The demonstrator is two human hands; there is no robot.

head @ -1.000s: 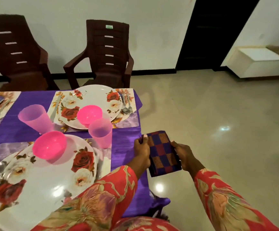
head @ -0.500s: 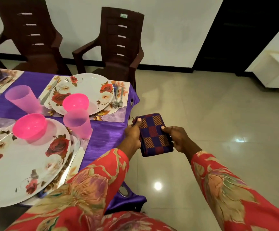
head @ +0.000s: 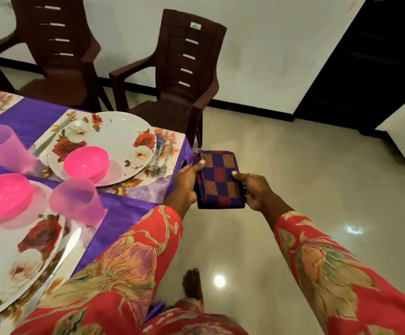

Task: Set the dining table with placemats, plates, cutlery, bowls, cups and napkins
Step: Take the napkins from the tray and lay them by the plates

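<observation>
1. checked purple-and-red cloth, the folded napkin (head: 219, 181), is pinched between my left hand (head: 186, 181) and right hand (head: 257, 189), thumbs on top, fingers curled under. it hangs over the floor just beside the table (head: 124, 213) corner.
2. a second ago it sat nearer the close setting; it is now level with the far placemat (head: 170, 141), so i judge that place gets it next.
3. head view, containers: the pink bowl (head: 86, 163) on the far plate (head: 114, 131) shows nothing inside; the near bowl (head: 4, 195) and both pink cups (head: 76, 201) too.
</observation>
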